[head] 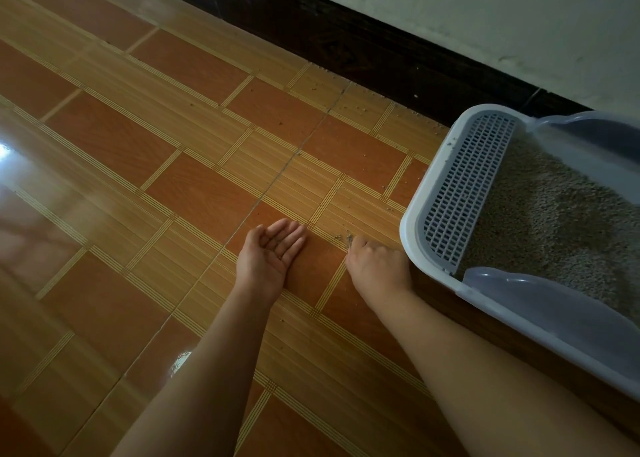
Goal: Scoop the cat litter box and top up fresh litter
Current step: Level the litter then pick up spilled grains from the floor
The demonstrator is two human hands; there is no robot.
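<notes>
A white and grey litter box (412, 214) stands on the floor at the right, with a slotted grey step (464, 189) at its near end and beige litter (554, 214) inside. My left hand (268, 257) rests palm up on the tiles, fingers apart, with a few dark litter grains lying in the palm. My right hand (375, 264) is knuckles up beside the box's corner, its fingertips pinched down on a small clump of spilled litter grains (343, 237) on the floor. What the fingers hold is hidden under the hand.
Scattered litter grains (360, 106) dot the orange and tan floor tiles (173, 179) near the dark skirting board (381, 58) and along the box's left side. A white wall rises behind the box. A bright glare lies on the floor at far left.
</notes>
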